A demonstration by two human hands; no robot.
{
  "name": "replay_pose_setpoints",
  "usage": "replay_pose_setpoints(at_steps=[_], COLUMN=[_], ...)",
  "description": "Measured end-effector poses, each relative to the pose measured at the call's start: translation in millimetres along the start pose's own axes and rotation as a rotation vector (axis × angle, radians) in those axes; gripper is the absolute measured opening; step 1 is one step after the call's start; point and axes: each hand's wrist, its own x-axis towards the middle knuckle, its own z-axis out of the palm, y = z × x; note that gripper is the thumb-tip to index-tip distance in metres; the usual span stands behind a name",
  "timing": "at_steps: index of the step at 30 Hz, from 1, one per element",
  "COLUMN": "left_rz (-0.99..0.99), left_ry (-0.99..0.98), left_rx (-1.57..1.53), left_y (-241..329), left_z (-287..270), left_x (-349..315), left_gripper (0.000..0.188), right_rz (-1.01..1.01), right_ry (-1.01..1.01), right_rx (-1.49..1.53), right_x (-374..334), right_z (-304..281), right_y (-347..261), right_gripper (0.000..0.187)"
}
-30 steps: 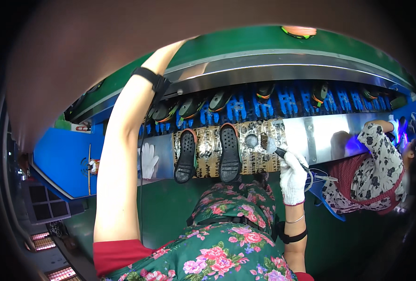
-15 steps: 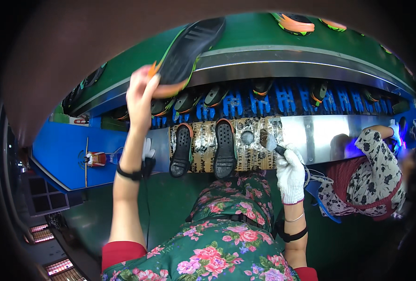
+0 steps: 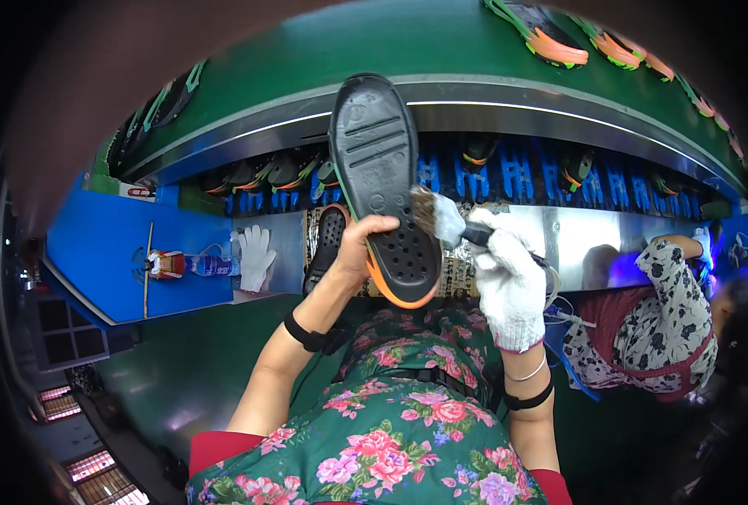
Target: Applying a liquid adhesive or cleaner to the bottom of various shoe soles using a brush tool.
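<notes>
My bare left hand [image 3: 359, 249] grips a black shoe sole [image 3: 378, 143] by its heel half, thumb on the inner face. The sole is held up over the ledge, toe end away from me, with orange around the heel and green along the side. My white-gloved right hand [image 3: 509, 282] is closed round the dark handle of a brush [image 3: 448, 224], with a thin tube running behind. The bristles are at the right edge of the sole's middle; whether they touch it, I cannot tell. Another black sole [image 3: 330, 240] lies on the ledge, partly hidden by my left arm.
Beyond the metal ledge [image 3: 593, 236], several soles stand in a row of blue racks [image 3: 517, 177]. Orange and green soles [image 3: 559, 49] lie on the green belt [image 3: 307, 63]. At left are a blue table [image 3: 105, 252], a bottle [image 3: 214, 266] and a white glove [image 3: 256, 257]. A co-worker [image 3: 652, 320] sits right.
My left hand has brought the sole from the belt's edge down and right, in front of me. My right hand has raised the brush to the sole's edge.
</notes>
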Motion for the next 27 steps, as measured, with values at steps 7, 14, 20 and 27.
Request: replay_pose_setpoints(at_steps=[7,14,20,27], left_rz=[0.04,-0.053,-0.148,-0.034], left_ry=[-0.373,-0.514,-0.501,-0.251], left_rx=[-0.103,-0.475,-0.771,-0.09], left_y=[-23.1,-33.9,-49.7,-64.9], left_z=[31.3,55.8,59.9,60.5], left_x=[-43.7,-43.0,-41.4,-41.4], left_gripper=[0.073,0.124,0.131,0.116], right_rz=[-0.254,-0.343,-0.748,-0.96], right_ry=[-0.167,-0.023,-0.224,-0.258], right_rx=[-0.421,-0.738,-1.136,-1.342], right_x=[-4.5,-2.9,3.7,1.0], right_z=[24.2,32.7,29.5,24.6], right_y=[-3.6,-11.6,-6.5,4.0], right_gripper=[0.034,0.028,0.025,0.03])
